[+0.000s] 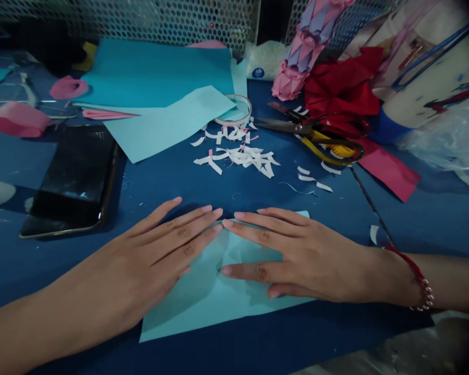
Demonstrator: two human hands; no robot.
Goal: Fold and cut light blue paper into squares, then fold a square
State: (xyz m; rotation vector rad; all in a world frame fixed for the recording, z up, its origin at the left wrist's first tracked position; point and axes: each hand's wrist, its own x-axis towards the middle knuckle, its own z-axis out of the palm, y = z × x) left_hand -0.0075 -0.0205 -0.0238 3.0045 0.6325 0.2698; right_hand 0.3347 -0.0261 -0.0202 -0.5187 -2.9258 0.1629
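Observation:
A light blue sheet of paper (203,307) lies on the dark blue table in front of me, its far edge partly under my fingers. My left hand (140,265) rests flat over its left side, fingers stretched out toward the far edge. Over the right side lies my right hand (305,255), palm down with its fingers spread. The fingertips of both hands nearly meet at the top middle of the sheet. Neither hand grips anything. A red beaded bracelet (418,276) circles my right wrist. Part of the paper is hidden beneath both hands.
White paper scraps (246,156) lie beyond my hands, with yellow-handled scissors (328,146) to their right. A black phone (72,179) lies at left. Behind are blue paper sheets (156,73), a tape roll (250,112), a folded pink-and-purple paper piece (312,36) and red paper (344,83).

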